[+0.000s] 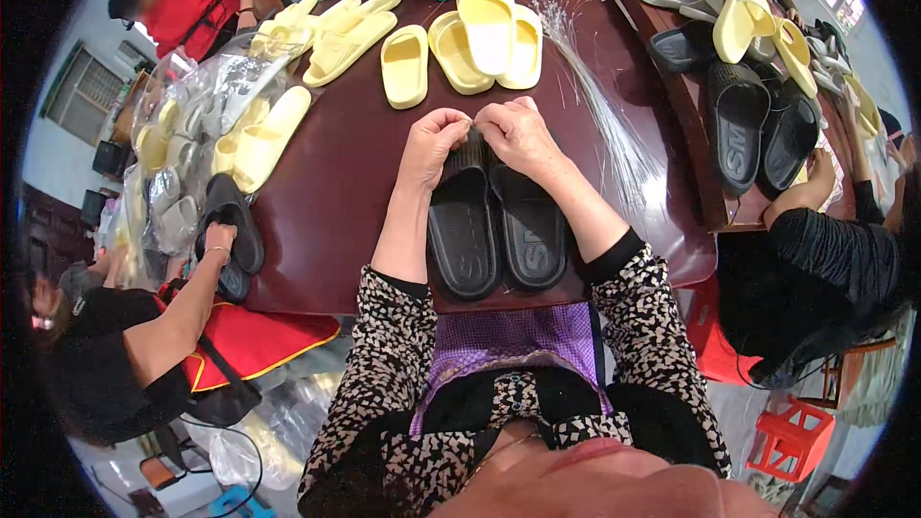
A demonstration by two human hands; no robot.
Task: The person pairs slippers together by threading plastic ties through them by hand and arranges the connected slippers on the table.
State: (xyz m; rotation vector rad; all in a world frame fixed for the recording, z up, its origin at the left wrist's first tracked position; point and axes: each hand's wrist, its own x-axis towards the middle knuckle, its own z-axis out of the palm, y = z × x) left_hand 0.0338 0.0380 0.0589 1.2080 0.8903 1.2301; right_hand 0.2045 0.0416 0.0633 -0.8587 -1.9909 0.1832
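- Slides [463, 245], blk pair, lie side by side nr front edge of table [326, 240], straps at far end.
- L hand [436, 142]: thumb + fingers pinched tog. above strap end of pair; can't tell what's in the pinch.
- R hand [521, 137]: also pinching, tips just beside L hand's; item too small to tell.
- Yellow slippers [487, 29]: grouped just beyond hands, one propped on others.
- Strands [597, 98]: thin, pale bundle, R of hands.
- Co-worker's hand [222, 234], far L: on dk slipper [247, 230] nr clear bags [173, 134].
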